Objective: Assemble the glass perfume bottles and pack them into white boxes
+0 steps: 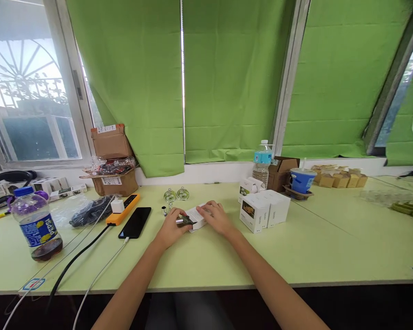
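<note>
In the middle of the table, my right hand (215, 217) is closed around the far right part of a small white box (197, 216). My left hand (170, 229) grips a small dark green object with a shiny silver part (180, 221). That object is at the box's left end; whether part of it is inside I cannot tell, and its kind is unclear. Just beyond my left hand are a small silver cap (164, 210) and two round, clear-and-green glass bottles (170, 195). White printed boxes (261, 211) stand grouped to the right of my right hand.
Left of my hands lie a black phone (135, 223) on a cable and an orange power strip (124, 210). A Pepsi bottle (37, 229) stands farther left. Behind are a cardboard box (115, 181), a water bottle (261, 160) and a blue cup (301, 180).
</note>
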Motion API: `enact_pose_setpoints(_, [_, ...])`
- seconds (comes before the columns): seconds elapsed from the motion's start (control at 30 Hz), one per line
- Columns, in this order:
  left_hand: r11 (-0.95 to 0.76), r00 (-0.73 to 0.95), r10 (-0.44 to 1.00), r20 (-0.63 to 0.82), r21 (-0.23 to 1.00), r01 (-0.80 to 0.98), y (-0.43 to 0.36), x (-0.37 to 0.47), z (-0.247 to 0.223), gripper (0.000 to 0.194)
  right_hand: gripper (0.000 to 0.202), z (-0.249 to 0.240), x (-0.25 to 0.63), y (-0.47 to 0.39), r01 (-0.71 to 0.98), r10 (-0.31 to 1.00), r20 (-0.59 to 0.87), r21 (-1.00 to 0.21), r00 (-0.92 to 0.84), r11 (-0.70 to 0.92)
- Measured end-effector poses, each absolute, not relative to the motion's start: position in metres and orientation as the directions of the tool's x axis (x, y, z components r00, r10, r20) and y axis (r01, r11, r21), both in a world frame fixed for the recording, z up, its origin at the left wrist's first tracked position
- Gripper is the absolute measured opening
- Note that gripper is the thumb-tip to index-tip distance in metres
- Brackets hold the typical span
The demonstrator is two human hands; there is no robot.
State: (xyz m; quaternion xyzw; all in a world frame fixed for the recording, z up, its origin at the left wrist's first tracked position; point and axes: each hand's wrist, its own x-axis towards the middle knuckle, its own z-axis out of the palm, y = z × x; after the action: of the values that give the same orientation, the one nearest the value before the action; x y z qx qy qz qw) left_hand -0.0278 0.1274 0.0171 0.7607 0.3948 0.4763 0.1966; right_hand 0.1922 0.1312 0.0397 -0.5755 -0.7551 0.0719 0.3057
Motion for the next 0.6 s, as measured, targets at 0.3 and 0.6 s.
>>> enact_pose_setpoints(0.3, [-0.535,0.172,0.841,0.513,0.743,0.403,0.132,-0.022,0.012,0.035,0.039,0.026,0.191,0.143,0.871,0.931,0.357,-0.479,0.078,0.111])
enact_pose_setpoints(0.6, [-0.479,0.306,0.865,0.397,0.834,0.274,0.124,-0.027,0.019,0.036,0.033,0.026,0.201,0.145,0.892,0.915,0.367,-0.452,0.166,0.019])
